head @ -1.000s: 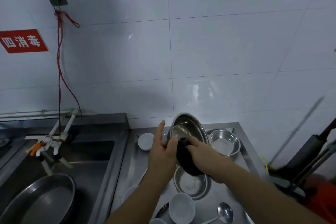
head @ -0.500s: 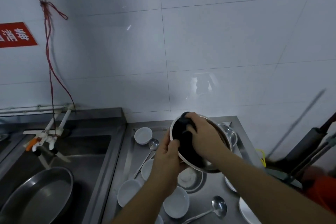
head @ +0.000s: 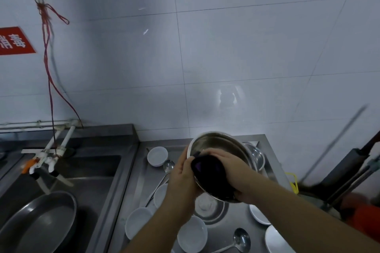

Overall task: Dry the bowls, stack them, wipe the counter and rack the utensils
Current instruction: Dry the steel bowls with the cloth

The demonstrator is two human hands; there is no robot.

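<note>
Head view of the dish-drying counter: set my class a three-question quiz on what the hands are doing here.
1. True or false: the left hand holds the steel bowl off the counter.
2. What does the right hand press into that bowl? A) dark cloth B) white bowl C) ladle
3. Fill in: the large steel pan sits in the ____.

Key: 1 true; 2 A; 3 sink.
</note>
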